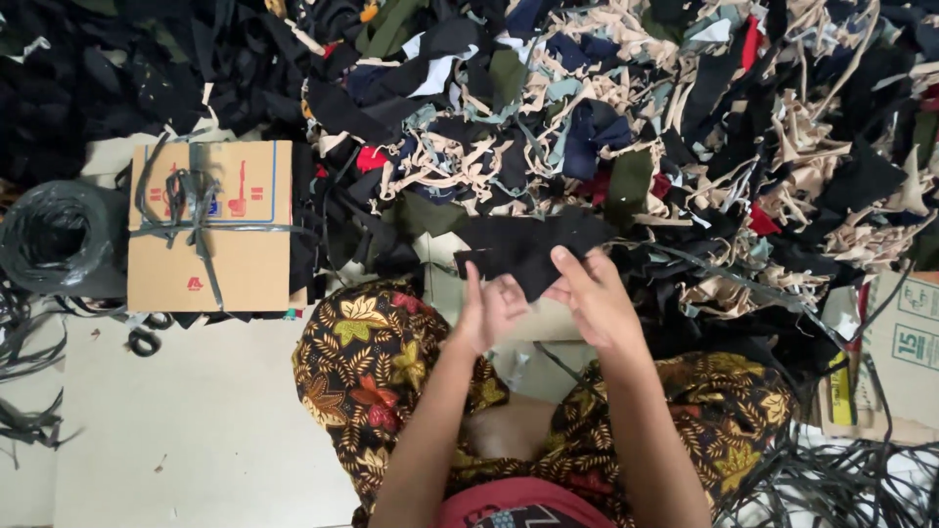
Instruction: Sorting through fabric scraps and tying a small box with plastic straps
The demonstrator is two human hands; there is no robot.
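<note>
Pinching a black fabric scrap (533, 252) between them, the left hand (489, 311) and right hand (592, 298) grip it just below the mixed scrap heap (636, 117).

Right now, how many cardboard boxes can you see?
2. One cardboard box tied with grey strapping sits on the floor at the left. Another box is at the right edge, partly cut off. More could be hidden under the scrap pile.

cardboard box (210, 227) tied with grey strap, left on floor | black plastic roll (54, 240) beside it | mixed fabric scrap heap (626, 127) across top | second carton (905, 342) right edge
</note>
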